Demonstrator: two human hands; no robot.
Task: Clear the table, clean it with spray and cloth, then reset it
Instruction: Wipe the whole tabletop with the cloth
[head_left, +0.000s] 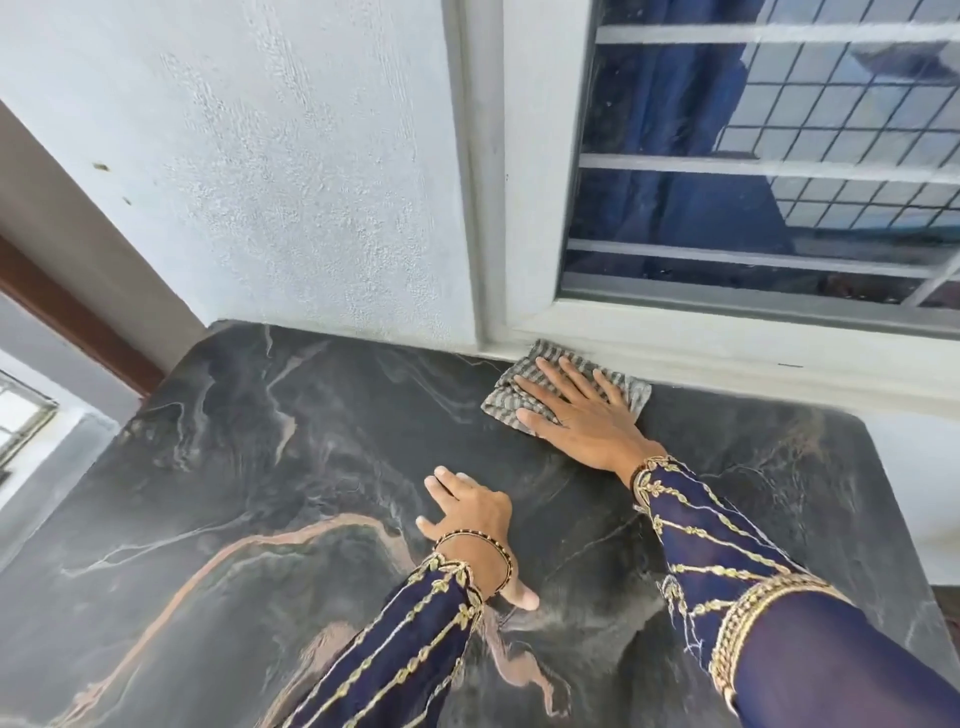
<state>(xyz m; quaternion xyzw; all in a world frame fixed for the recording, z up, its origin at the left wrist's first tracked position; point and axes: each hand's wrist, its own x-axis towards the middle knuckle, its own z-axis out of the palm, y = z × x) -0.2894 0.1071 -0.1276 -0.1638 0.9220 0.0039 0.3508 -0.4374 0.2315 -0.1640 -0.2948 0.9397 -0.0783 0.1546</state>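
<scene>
- Your right hand presses the cloth flat, fingers straight and spread, not gripping.
- The cloth lies under those fingers at the far edge of the worktop, touching the sill. Its long axis runs along that edge.
- The next stroke probably pulls towards you or leftward, since the sill blocks the far side.
- Your left hand rests on the worktop nearer you, fingers apart, holding nothing, clear of the cloth.
- No container is in view.

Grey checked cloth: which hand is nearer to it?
Right. The right hand presses flat on the cloth at the far edge; the left hand rests on bare tabletop, nearer the person.
</scene>
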